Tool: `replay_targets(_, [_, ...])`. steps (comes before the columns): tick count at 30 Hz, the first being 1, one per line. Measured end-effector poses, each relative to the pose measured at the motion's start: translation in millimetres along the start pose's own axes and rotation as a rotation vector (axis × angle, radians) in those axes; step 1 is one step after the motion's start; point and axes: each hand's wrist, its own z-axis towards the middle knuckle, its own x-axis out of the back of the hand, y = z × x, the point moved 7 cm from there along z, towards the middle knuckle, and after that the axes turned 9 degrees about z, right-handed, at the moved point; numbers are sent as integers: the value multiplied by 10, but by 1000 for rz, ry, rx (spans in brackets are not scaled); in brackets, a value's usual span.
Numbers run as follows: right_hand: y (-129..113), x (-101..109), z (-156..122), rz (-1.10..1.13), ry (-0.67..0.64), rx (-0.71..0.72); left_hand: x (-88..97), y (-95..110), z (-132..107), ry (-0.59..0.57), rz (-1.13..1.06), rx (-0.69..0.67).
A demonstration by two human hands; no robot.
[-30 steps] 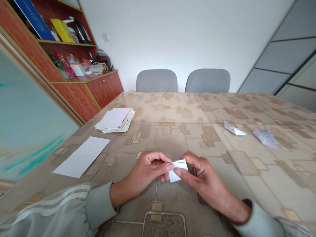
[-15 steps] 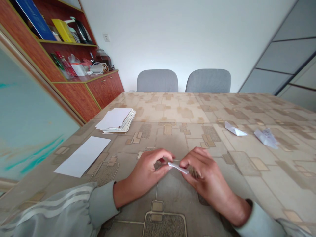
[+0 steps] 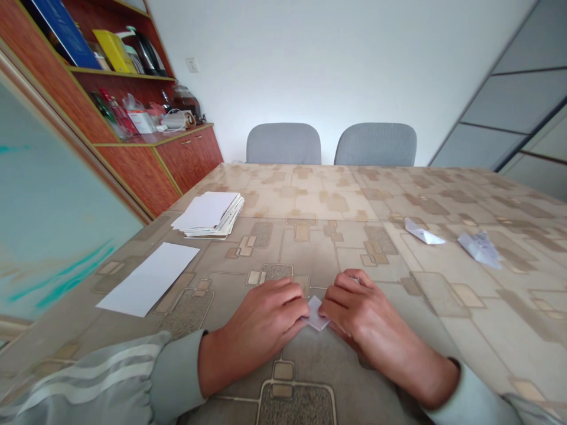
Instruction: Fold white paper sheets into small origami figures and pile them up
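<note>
Between my hands, just above or on the table, is a small folded piece of white paper (image 3: 316, 315). One corner of it points away from me and another toward me. My left hand (image 3: 272, 313) pinches its left side, with the fingers curled over it. On the right side my right hand (image 3: 361, 313) grips it the same way, knuckles up. Both thumbs and the side edges of the paper are hidden beneath my fingers.
A patterned table (image 3: 301, 242) spreads out before me. To the left lie a white paper sheet (image 3: 150, 279) and a stack of paper (image 3: 208, 213). Two folded paper pieces, one boat-like (image 3: 424, 232) and one crumpled-looking (image 3: 479, 248), sit at the right. Two grey chairs (image 3: 283, 143) stand behind.
My hands have turned knuckles-up and drawn closer around the folded paper. It was tilted nearly edge-on and now shows a flat diamond-shaped face.
</note>
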Motion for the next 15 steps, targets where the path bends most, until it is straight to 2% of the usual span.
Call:
replay_targets(3, [2,-5,-2,29,-35,8,-44,-57,-56,-70,-43,86])
replay_targets(8, [11,30,-22,90,-54,-11,-44,-97,-99,-110,-114,177])
replay_targets(15, [205,16,-117,339,-63,-165,-31,-130,-114,-148,-206,244])
